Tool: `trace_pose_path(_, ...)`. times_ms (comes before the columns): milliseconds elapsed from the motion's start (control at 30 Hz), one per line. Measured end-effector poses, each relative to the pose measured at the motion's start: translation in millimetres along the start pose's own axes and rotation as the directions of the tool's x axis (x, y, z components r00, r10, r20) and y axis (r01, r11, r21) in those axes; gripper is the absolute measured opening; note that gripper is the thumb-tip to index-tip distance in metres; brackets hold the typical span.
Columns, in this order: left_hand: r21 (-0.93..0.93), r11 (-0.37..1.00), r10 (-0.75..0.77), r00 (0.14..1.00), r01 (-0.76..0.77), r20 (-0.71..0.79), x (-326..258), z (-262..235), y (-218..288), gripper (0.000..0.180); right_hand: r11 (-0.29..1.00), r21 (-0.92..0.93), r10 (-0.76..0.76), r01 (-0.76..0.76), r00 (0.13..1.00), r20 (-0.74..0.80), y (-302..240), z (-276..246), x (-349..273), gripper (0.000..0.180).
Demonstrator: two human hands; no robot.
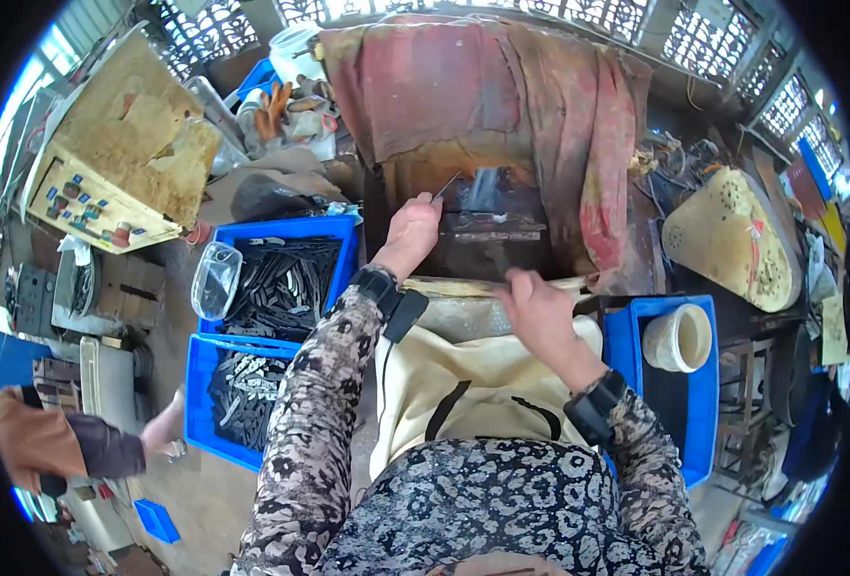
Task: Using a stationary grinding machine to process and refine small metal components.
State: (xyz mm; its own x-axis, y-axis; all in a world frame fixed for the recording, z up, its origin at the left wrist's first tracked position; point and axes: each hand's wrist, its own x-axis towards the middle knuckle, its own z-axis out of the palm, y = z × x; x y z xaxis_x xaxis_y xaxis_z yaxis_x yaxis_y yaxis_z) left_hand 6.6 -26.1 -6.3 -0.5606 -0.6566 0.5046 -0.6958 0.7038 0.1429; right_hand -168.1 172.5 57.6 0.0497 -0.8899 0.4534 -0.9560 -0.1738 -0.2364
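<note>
My left hand (pixel 414 233) is closed on a thin dark strip (pixel 448 186), which juts up in front of a draped hood's opening. My right hand (pixel 540 313) is closed too, lower and to the right near the opening's front edge. What it holds, if anything, is blurred and I cannot make it out. Inside the hood a grey, wheel-like part (pixel 483 189) stands behind a small ledge (pixel 492 231). A cream cloth (pixel 487 370) covers my lap, with two dark curved strips on it.
Reddish cloth (pixel 434 86) drapes the hood. Left of me, a blue bin (pixel 346 252) and a nearer blue bin (pixel 197 408) hold many dark strips. A clear plastic tub (pixel 217 280) leans there. Rightward, a blue crate (pixel 701 422) bears a white bucket (pixel 676 339). Another person's arm (pixel 108 444) shows far left.
</note>
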Motion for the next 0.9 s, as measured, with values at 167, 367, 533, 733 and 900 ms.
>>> trace_pose_path(167,0.006,0.999,0.038,0.981,-0.040,0.191,-12.5,44.0,-14.9,0.017,0.987,0.052,-0.159,0.154,0.980,0.120,7.8,10.4,-43.0,0.036)
trace_pose_path(367,0.020,0.993,0.101,0.921,-0.117,0.377,-14.1,60.9,-5.1,0.013,0.967,0.071,-0.252,0.243,0.954,0.163,19.3,8.3,-50.5,0.038)
trace_pose_path(533,0.109,0.990,-0.133,0.843,0.089,0.521,-15.8,40.3,0.3,0.014,0.932,0.336,-0.274,0.135,0.869,0.412,29.6,-17.9,-19.7,0.044)
trace_pose_path(733,-0.128,0.972,-0.170,0.964,0.199,0.205,-2.0,-41.3,54.4,0.017,0.625,0.511,0.311,-0.590,0.788,0.531,57.9,21.4,36.8,0.060)
trace_pose_path(900,-0.251,0.966,-0.025,0.986,0.066,0.165,-7.3,-58.8,84.0,0.014,-0.050,0.800,0.440,-0.597,0.706,0.555,39.2,43.6,77.3,0.037)
